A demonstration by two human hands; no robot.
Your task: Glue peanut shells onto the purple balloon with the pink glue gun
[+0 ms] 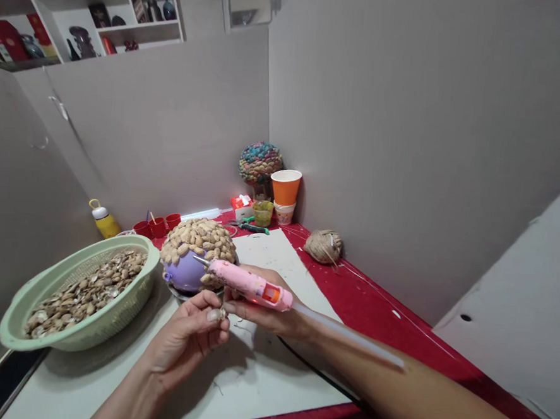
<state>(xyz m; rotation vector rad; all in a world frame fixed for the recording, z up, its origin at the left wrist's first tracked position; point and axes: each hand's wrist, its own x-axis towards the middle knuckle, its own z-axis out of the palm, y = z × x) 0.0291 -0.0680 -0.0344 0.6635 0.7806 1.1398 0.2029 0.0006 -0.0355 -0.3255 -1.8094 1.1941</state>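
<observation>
My right hand is wrapped round a pink glue gun, its metal nozzle pointing left and a long translucent glue stick jutting from its back end. Close beside it, my left hand pinches a small pale piece between thumb and fingers; whether it is shell or glue I cannot tell. The right thumb meets that piece too. Just beyond both hands sits a purple balloon, largely covered with peanut shells. Part of its lower right side is hidden behind the glue gun.
On the left stands a green basket of loose peanut shells. Farther back are red cups, a yellow bottle, pliers, an orange paper cup and a twine ball. Walls enclose the table; a black cord crosses the white board.
</observation>
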